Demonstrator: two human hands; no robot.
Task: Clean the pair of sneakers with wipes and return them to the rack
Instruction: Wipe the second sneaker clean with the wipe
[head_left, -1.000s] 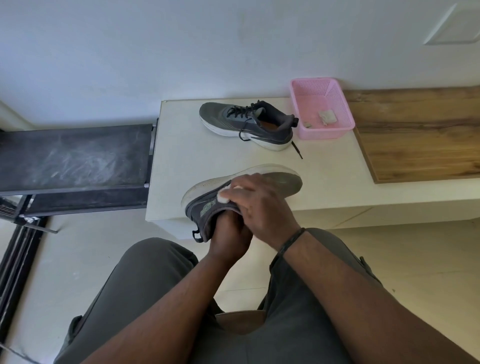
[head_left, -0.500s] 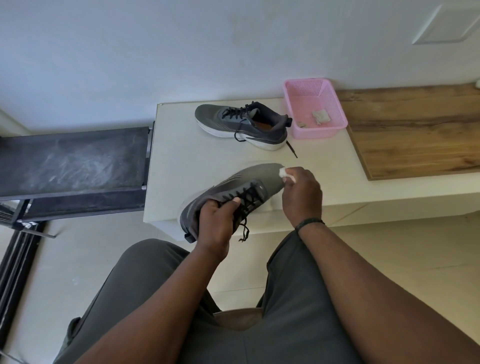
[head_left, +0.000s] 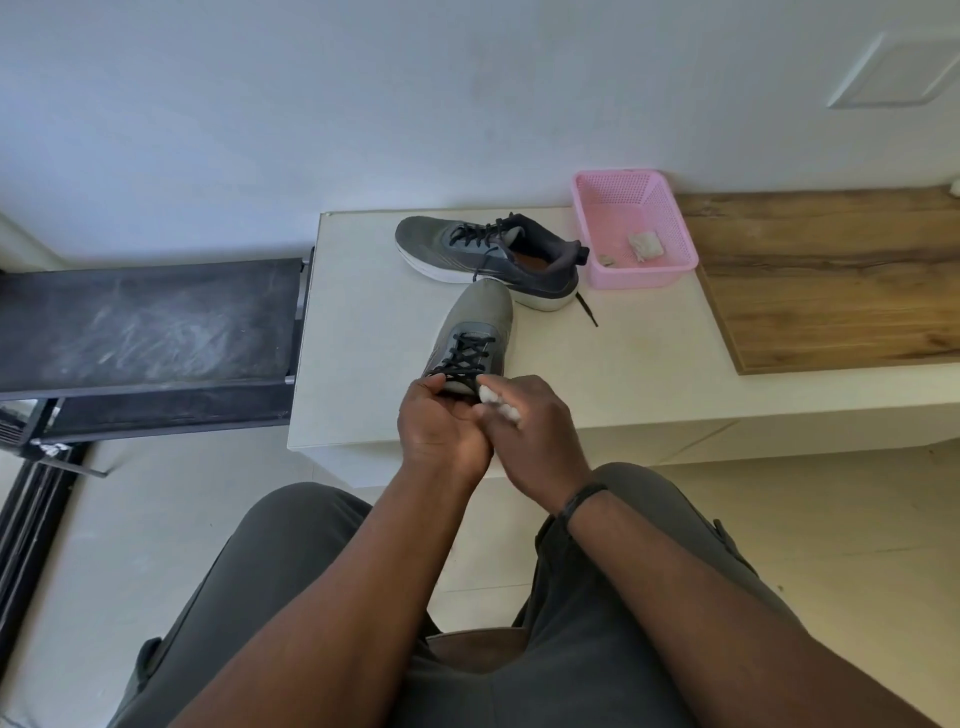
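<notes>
I hold a grey sneaker (head_left: 478, 332) with black laces over the white bench (head_left: 623, 374), its toe pointing away from me. My left hand (head_left: 441, 426) grips its heel end, which the hands hide. My right hand (head_left: 530, 431) pinches a crumpled white wipe (head_left: 496, 402) beside the shoe's tongue. The second grey sneaker (head_left: 488, 260) lies on the bench behind, its toe to the left, one lace trailing on the bench.
A pink mesh basket (head_left: 631, 228) with used wipes stands at the back of the bench. A wooden board (head_left: 831, 280) covers the bench's right part. A dark low rack (head_left: 145, 322) sits to the left. My knees are below.
The held sneaker has turned from lying sideways to pointing its toe away. My right hand with the wipe came back from the toe to the tongue, close to my left hand.
</notes>
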